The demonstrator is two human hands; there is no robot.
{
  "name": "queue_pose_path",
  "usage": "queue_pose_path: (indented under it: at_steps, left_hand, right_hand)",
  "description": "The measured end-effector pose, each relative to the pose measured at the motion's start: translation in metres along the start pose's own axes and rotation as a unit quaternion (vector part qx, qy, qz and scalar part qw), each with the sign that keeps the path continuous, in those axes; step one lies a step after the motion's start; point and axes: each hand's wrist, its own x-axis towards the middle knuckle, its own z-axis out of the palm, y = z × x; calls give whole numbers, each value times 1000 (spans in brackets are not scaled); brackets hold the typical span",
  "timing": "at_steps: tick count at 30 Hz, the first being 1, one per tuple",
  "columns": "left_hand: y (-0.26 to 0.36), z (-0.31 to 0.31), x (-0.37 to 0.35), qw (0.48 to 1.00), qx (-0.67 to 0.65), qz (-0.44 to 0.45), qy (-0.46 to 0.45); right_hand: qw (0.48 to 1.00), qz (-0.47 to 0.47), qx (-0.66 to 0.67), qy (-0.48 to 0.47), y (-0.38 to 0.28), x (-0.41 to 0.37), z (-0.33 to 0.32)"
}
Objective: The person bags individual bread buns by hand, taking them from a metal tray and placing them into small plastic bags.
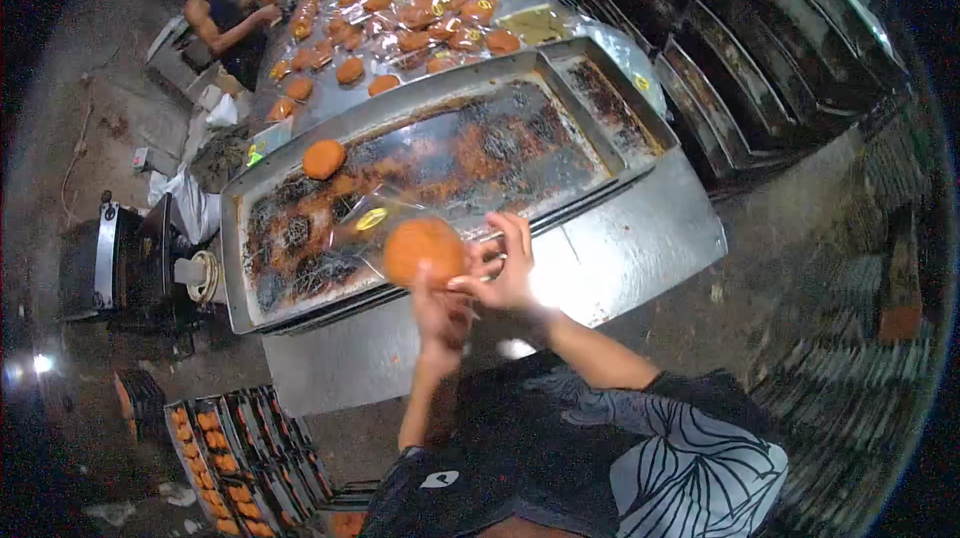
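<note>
A round orange-brown bun (424, 252) is held up above the front edge of a large, dark-stained baking tray (470, 153). My left hand (443, 318) is closed on the bun from below, blurred by motion. Beside the bun's right edge is my right hand (505, 268), with its fingers curled and partly spread; whether it grips anything is hard to make out. Behind the bun, over the tray, a clear plastic wrapper with a yellow label (371, 219) shows. Another bun (323, 159) rests near the tray's back left edge.
Beyond the tray, wrapped buns (415, 16) cover a metal table. A person (222, 18) works at its far left. Stacked dark trays (740, 58) stand at the right. A rack with buns (225, 458) is at the lower left.
</note>
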Motion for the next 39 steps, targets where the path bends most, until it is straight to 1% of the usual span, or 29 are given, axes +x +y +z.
queue_pose_path:
  at_steps: [2,3,4,6,7,8,9,10,12,14,15,16,17,18,19,20,21,24,25,26,27,29,30,31,33,34,35,38,39]
  left_hand:
    - [-49,-22,10,985,145,92,24]
    - [-38,20,-12,864,477,162,-2]
    - [-59,-13,-2,736,610,273,-108]
    - [-101,-47,1,855,505,28,-115]
    - [-148,-72,15,773,544,263,-192]
    - [-167,-65,16,725,568,340,-189]
    - [-179,-58,18,672,584,417,-184]
    - [-190,-70,25,670,582,421,-186]
    - [-205,-112,37,588,672,360,-271]
    - [-198,-109,39,679,637,274,-240]
    - [-196,-115,40,709,634,200,-235]
    - [-195,-122,40,682,681,180,-197]
    - [-191,-125,42,652,724,158,-159]
    - [-174,-108,38,719,681,86,-113]
    - [-156,-80,28,776,627,10,-68]
    - [-154,-66,24,820,569,27,-53]
    - [-152,-67,31,750,656,41,-69]
    - [-158,-55,37,768,636,59,-41]
    - [-151,-35,36,684,724,46,-82]
    - [-150,-23,36,590,797,33,-125]
    - [-157,-26,37,595,793,36,-124]
    - [-171,-34,40,690,687,104,-202]
    - [-147,3,31,700,697,1,-156]
    - [-147,0,30,702,695,7,-156]
    - [-145,-12,32,878,456,62,-132]
    - [-135,-17,38,771,571,191,-206]
    - [-129,-23,36,773,568,198,-203]
    - [-98,-26,23,805,562,104,-157]
    - [-85,-20,15,814,566,106,-79]
  right_hand:
    - [990,67,-118,-43,14,3,-31]
    - [987,59,-108,-101,26,20,-44]
    - [991,33,-119,-57,23,48,-53]
    - [984,-51,-163,45,31,122,-55]
    - [980,-50,-176,84,-12,151,-45]
    - [972,-134,-151,117,-21,181,-31]
    - [927,-207,-270,155,-17,194,-12]
    - [861,-277,-381,189,-8,201,-3]
    - [958,-263,-112,-34,-3,140,-18]
    - [967,-74,-38,-240,22,46,-56]
    - [942,56,-41,-329,48,-4,-81]
    - [871,243,-145,-401,73,-47,-99]
    - [902,147,-9,-405,137,-108,-114]
    - [917,165,-19,-362,100,-121,-135]
    - [930,51,-126,-342,83,-120,-141]
    - [909,107,-172,-364,86,-121,-140]
    - [883,160,-217,-384,96,-125,-141]
    - [886,174,-220,-369,160,-165,-148]
    - [885,173,-219,-374,157,-166,-147]
    - [898,241,-244,-276,153,-168,-147]
    - [897,306,-269,-173,145,-168,-149]
    - [915,279,-254,-143,135,-167,-150]
    - [934,253,-229,-110,127,-166,-147]
    - [934,248,-233,-112,109,-157,-142]
    - [942,333,-39,9,55,-124,-132]
    - [949,298,-99,5,39,-112,-126]
    - [950,294,-104,0,45,-113,-119]
    - [920,4,-367,-141,57,-110,-104]
    - [918,1,-369,-148,47,-106,-92]
